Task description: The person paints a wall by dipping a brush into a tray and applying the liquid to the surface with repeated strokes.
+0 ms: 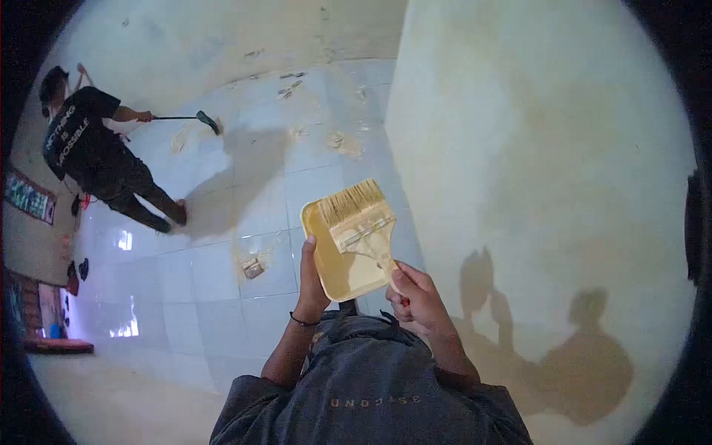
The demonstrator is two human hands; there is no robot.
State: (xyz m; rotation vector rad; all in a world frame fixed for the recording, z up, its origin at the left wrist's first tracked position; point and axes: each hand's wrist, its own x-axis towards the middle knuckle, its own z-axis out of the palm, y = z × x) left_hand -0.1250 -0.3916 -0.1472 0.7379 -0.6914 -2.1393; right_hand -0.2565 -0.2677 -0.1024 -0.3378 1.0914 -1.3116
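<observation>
My left hand [312,280] grips the left side of a shallow cream-coloured tray [326,263], thumb along its rim. In my right hand [420,297] is the handle of a wide paintbrush [361,222], its fingers wrapped round it. The brush lies over the right part of the tray, its pale, paint-stained bristles pointing up and left past the tray's far edge. Cream paint coats the brush's ferrule and handle. Whether the brush touches the tray, I cannot tell. Both are in front of my chest, above the tiled floor.
A wall [534,148] with uneven patches rises close on my right, bearing my shadow. At the far left another person [96,148] holds a broom [208,121] over the tiled floor [259,200]. Debris [253,268] and dust lie on the tiles.
</observation>
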